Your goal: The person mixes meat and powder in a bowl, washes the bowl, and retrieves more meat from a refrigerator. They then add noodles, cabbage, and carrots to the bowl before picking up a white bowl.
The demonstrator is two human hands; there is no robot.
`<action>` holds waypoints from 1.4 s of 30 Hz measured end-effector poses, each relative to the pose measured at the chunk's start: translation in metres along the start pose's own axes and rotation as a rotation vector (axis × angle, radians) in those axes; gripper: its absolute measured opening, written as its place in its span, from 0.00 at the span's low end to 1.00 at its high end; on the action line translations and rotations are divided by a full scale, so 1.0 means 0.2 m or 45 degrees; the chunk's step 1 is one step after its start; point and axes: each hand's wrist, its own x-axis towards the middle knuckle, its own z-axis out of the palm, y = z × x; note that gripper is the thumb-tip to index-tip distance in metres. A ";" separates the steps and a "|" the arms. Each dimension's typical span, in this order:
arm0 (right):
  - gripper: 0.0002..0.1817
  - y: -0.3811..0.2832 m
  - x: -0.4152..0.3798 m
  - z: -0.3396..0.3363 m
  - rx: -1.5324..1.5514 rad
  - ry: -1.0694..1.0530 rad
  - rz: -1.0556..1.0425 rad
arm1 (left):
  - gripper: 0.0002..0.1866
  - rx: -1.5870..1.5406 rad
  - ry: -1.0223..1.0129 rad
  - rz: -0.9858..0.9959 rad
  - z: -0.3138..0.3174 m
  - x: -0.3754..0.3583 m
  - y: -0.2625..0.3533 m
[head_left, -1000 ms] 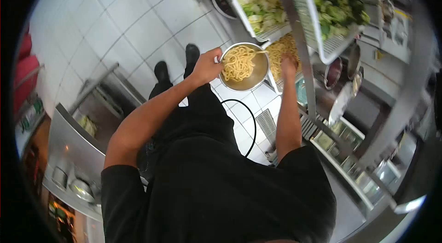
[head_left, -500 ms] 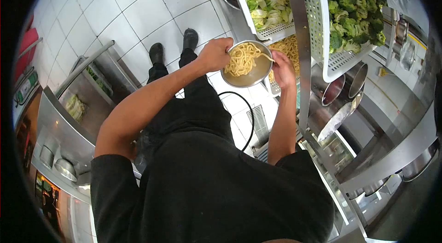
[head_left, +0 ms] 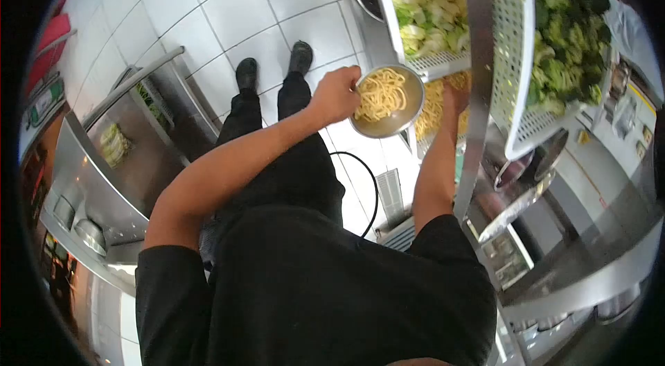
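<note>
Clamped at one rim by the left hand [head_left: 336, 96], the round silver metal bowl [head_left: 413, 97] just right of it could tip, spilling thick yellow noodles [head_left: 379, 94], while whether the right hand [head_left: 454, 98] is closed is unclear.

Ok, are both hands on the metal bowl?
No, only the left hand holds the metal bowl; the right hand is at the noodles beside it.

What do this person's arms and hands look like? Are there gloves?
The short sleeves are plain black, and the arms below them are bare. The left hand wears no glove, and none shows on the right hand, which is partly hidden.
</note>
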 end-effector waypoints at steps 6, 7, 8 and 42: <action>0.29 0.31 0.30 0.20 -0.898 -0.137 -0.136 | 0.09 -0.031 -0.153 -0.306 -0.14 0.00 0.08; 0.26 0.33 0.21 0.18 -0.880 -0.117 -0.153 | 0.09 -0.065 -0.144 -0.316 -0.16 0.00 0.07; 0.23 0.34 0.10 0.16 -0.862 -0.097 -0.168 | 0.09 -0.097 -0.137 -0.326 -0.16 0.00 0.07; 0.07 -1.14 -1.49 -0.98 0.479 1.115 -0.049 | 0.05 -0.084 -0.360 -0.417 -0.01 -0.20 0.18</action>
